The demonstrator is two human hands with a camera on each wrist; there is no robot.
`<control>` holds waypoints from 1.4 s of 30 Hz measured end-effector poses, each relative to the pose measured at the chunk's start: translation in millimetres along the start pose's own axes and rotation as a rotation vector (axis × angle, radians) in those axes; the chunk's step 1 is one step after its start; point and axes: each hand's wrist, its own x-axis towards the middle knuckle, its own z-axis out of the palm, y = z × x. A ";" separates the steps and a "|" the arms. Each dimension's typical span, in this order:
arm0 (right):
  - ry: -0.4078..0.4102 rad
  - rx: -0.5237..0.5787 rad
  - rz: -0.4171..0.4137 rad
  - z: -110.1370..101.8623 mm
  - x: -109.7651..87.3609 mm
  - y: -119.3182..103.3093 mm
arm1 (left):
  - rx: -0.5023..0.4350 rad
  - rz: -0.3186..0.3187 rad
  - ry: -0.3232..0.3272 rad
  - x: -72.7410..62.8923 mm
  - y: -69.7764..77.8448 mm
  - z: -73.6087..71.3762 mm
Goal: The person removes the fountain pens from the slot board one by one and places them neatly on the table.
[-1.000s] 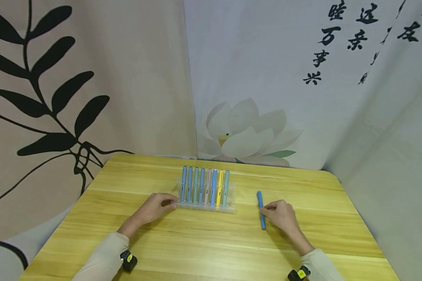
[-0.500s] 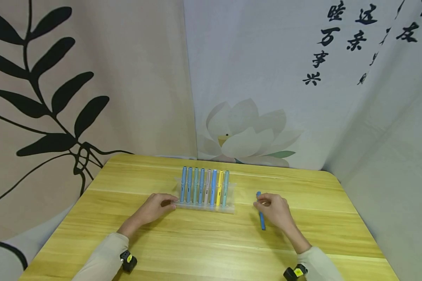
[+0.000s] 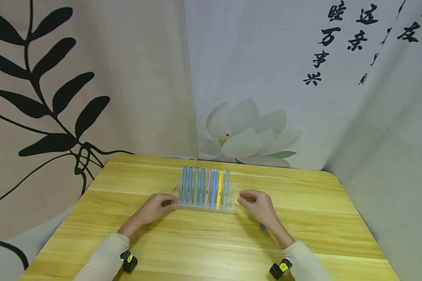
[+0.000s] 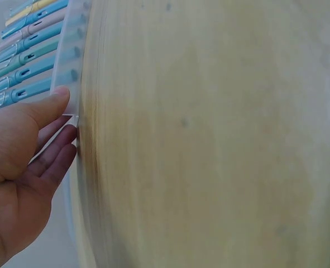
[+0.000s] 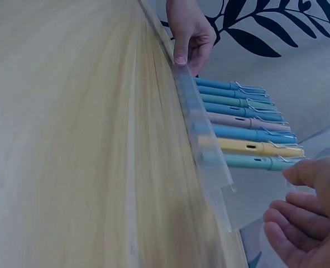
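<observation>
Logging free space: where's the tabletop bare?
Bare table: between the sleeves, and right of the right sleeve. Crowded: clear holder with eight pens, left hand gripping one end, right hand by the other; blue pen beside right wrist.

The white cloth reads "睦万事兴", "远亲", "友".

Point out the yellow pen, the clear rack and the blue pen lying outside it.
Yellow pen (image 5: 255,147), right wrist view: middle of its visible length.
Clear rack (image 3: 203,207), head view: its front lip.
Blue pen (image 3: 263,227), head view: the one end showing.
</observation>
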 end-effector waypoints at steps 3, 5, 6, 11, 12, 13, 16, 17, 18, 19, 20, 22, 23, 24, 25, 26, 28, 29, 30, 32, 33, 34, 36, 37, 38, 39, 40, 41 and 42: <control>0.010 0.024 0.002 7.7 4.1 -1.3 | -0.006 0.004 0.000 0.1 -1.0 0.2; 0.020 0.040 0.006 13.0 7.1 -1.6 | -0.007 0.009 0.000 0.4 -1.5 0.3; 0.024 0.049 0.012 15.4 8.5 -1.9 | -0.007 0.011 0.000 0.5 -1.9 0.3; 0.044 0.079 0.010 26.4 14.1 -2.1 | -0.004 0.020 -0.002 1.2 -2.5 -0.1; 0.045 0.081 0.008 28.2 14.9 -1.9 | -0.005 0.020 -0.003 1.3 -2.5 -0.1; 0.047 0.080 0.005 29.9 15.8 -1.5 | -0.007 0.019 -0.004 1.4 -2.3 0.0; 0.050 0.069 0.002 34.6 18.7 -0.3 | -0.008 0.018 -0.004 1.7 -2.1 0.0; 0.048 0.067 0.002 35.9 19.4 -0.3 | -0.007 0.018 -0.003 1.8 -2.0 0.0; 0.047 0.072 0.005 37.0 20.2 -0.4 | -0.007 0.018 -0.003 1.9 -1.8 -0.2; 0.046 0.075 0.006 38.3 21.1 -0.1 | -0.007 0.017 -0.001 2.0 -1.6 -0.4; 0.045 0.076 0.006 39.4 21.8 0.0 | -0.006 0.016 -0.001 2.0 -1.3 -0.5; 0.040 0.084 0.008 41.3 22.9 0.5 | -0.002 0.017 -0.001 2.0 -0.8 -1.0; 0.039 0.089 0.008 42.2 23.3 0.7 | -0.001 0.018 -0.002 1.9 -0.5 -1.1; 0.036 0.089 0.011 43.0 23.5 0.9 | -0.001 0.018 -0.002 1.8 -0.1 -1.3; 0.034 0.086 0.012 43.7 23.6 1.2 | -0.001 0.018 -0.003 1.7 0.1 -1.4; 0.032 0.079 0.018 44.2 23.7 1.3 | 0.002 0.020 -0.004 1.6 0.2 -1.4; 0.027 0.067 0.030 45.3 23.7 1.1 | 0.000 0.018 -0.003 1.5 0.6 -1.6; 0.025 0.059 0.037 45.7 23.7 0.9 | -0.002 0.014 -0.003 1.6 0.7 -1.5; 0.023 0.052 0.043 45.9 23.8 0.7 | -0.005 0.011 -0.002 1.5 1.0 -1.5; 0.020 0.040 0.055 46.4 23.9 -0.1 | -0.004 0.012 -0.001 1.6 1.2 -1.3; 0.019 0.036 0.057 46.5 23.9 -0.3 | -0.007 0.007 0.000 1.5 1.4 -1.4; 0.018 0.035 0.059 46.7 23.9 -0.5 | -0.010 0.003 0.001 1.4 1.6 -1.4; 0.018 0.032 0.061 47.1 23.9 -0.5 | -0.008 0.000 0.001 1.2 1.8 -1.4; 0.017 0.030 0.062 47.3 23.9 -0.4 | -0.007 -0.002 0.002 1.1 1.9 -1.4; 0.017 0.028 0.061 47.4 23.8 -0.3 | -0.002 0.005 0.003 1.1 1.8 -1.4; 0.018 0.028 0.060 47.5 23.7 -0.2 | -0.008 -0.005 0.003 1.0 2.1 -1.4; 0.019 0.029 0.059 47.5 23.6 -0.3 | -0.007 -0.005 0.005 1.0 2.1 -1.3; 0.021 0.029 0.058 47.4 23.5 -0.3 | -0.006 -0.005 0.005 1.1 2.1 -1.0; 0.023 0.030 0.055 47.3 23.5 -0.3 | -0.005 -0.003 0.005 0.9 2.1 -0.8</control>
